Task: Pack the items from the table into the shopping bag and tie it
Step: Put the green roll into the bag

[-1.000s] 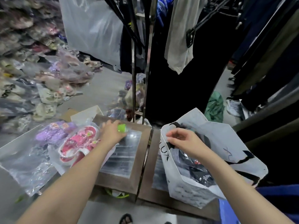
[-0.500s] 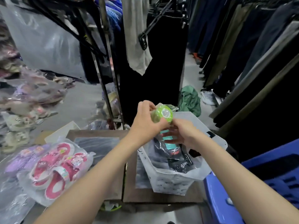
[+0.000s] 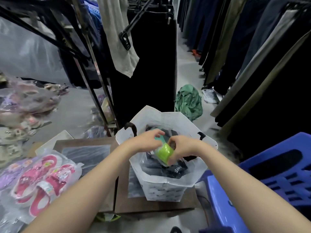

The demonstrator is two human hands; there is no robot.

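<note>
A white shopping bag (image 3: 161, 190) with black handles stands open on the brown table (image 3: 151, 206). Dark packaged clothes lie inside it. Both hands are over the bag's mouth. My right hand (image 3: 183, 149) grips a bright green wrapped roll (image 3: 164, 153) from the right, inside the opening. My left hand (image 3: 148, 140) holds the teal end of the same plastic-wrapped item from the left. Pink sandals in a clear plastic bag (image 3: 42, 180) lie on the table at the left, with a purple pair (image 3: 8, 175) beside them.
A blue plastic crate (image 3: 269, 185) stands at the right. Clothes racks with hanging trousers (image 3: 235, 47) fill the back and right. A green cloth (image 3: 188, 101) lies on the floor behind the bag. More bagged shoes (image 3: 21, 101) are piled at the left.
My left hand picked the green item off the table and carried it right to the bag. Both hands now hold it lower, inside the bag's mouth. The camera turned right.
</note>
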